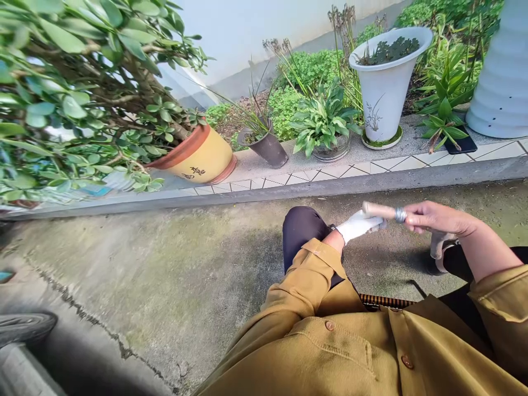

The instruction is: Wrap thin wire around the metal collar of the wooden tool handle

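My right hand (435,216) is bare and closed round a pale wooden handle (381,211) with silvery wire wound about it. The handle points left, and its other end is hidden by my fingers. My left hand (358,226) wears a white glove and sits just below and behind the handle. Its fingers stretch to the right, partly covered by the handle, and I see nothing held in them. Below my right wrist is a greyish cloth-like thing (439,243), which I cannot make out clearly.
A low tiled ledge (297,180) runs ahead, bearing a yellow pot (206,157) with a large leafy plant, a tilted dark pot (270,148), a glass bowl plant (330,148) and a tall white planter (383,99). Cracked concrete (165,275) lies below. A tire (27,328) is at lower left.
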Available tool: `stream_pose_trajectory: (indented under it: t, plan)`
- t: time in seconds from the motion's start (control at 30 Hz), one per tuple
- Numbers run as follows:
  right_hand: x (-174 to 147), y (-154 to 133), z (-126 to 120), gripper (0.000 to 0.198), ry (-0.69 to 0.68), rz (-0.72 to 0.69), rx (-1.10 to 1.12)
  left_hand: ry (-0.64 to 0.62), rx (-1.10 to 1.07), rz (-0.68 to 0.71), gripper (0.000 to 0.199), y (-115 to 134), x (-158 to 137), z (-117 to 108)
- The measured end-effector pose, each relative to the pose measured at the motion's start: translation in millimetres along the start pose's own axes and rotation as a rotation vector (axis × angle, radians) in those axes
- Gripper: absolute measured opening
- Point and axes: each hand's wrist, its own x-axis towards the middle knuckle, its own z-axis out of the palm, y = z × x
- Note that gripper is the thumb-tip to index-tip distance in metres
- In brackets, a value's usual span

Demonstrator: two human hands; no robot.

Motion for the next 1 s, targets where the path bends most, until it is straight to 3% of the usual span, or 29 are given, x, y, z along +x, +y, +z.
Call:
stream_pose_trajectory:
  t: [0.1,0.2,0.33,0.43,0.53,0.63,0.73,0.8,0.83,0.9,1.0]
  plan:
    - [3,9,-12,0.061,0.325,0.041,0.014,-0.078,0.105,0.000,0.024,-6,-1,-1]
    - [12,26,-17,0.056,0.473,0.145,-0.015,-0.226,0.245,-0.030,0.026,-4,-6,3]
    - [27,46,-15,0.040,0.565,0.385,-0.470,-0.324,0.274,0.006,0.025,3,-12,6]
    - [35,52,-7,0.038,0.390,0.481,-0.753,-0.306,0.250,0.086,0.023,4,-11,4]
    - [38,50,6,0.031,0.173,0.436,-0.744,-0.246,0.199,0.107,0.019,0,-9,-2]
    - [32,40,17,0.030,-0.067,0.368,-0.546,-0.117,0.190,0.118,0.013,-2,-7,-8]
    - [20,23,20,0.044,-0.325,0.298,-0.252,-0.028,0.191,0.111,0.017,-1,-6,-10]
    - [10,11,15,0.052,-0.390,0.177,-0.082,-0.010,0.195,0.074,0.022,1,-6,-8]
    - [5,6,12,0.054,-0.357,0.110,-0.020,-0.010,0.199,0.054,0.024,3,-6,-7]
    - [-1,2,3,0.057,-0.155,0.007,0.073,-0.032,0.210,0.031,0.027,6,-8,-3]
    - [0,9,-6,0.063,0.201,0.006,0.115,-0.093,0.230,0.020,0.028,11,-11,1]
